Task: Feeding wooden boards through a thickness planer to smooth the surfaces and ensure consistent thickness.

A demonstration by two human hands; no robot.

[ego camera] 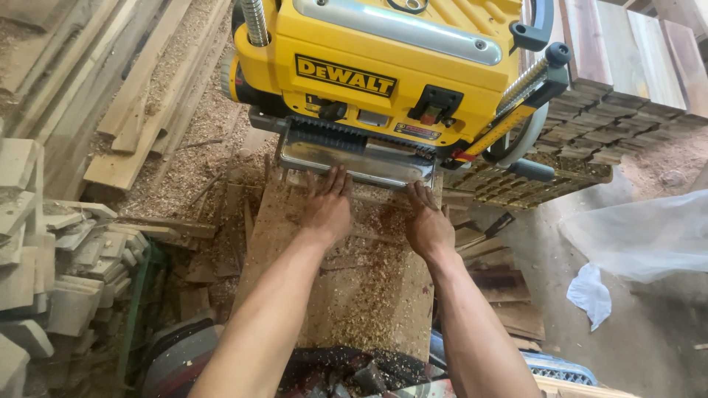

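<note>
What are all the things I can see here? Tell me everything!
planer machine: one, yellow and black, top middle, standing at the far end of the board
metal tray: one, shiny silver, at the front of the machine
wide board: one, brown, covered in wood shavings, under both hands
stacked boards: many, brown and reddish, top right
loose planks: several, pale brown, top left on the sawdust
short wood blocks: many, grey-brown, piled at the left edge
plastic sheet: one, clear whitish, on the right
left hand: one, flat on the board, fingers toward the tray
right hand: one, flat on the board, fingers toward the tray
</note>
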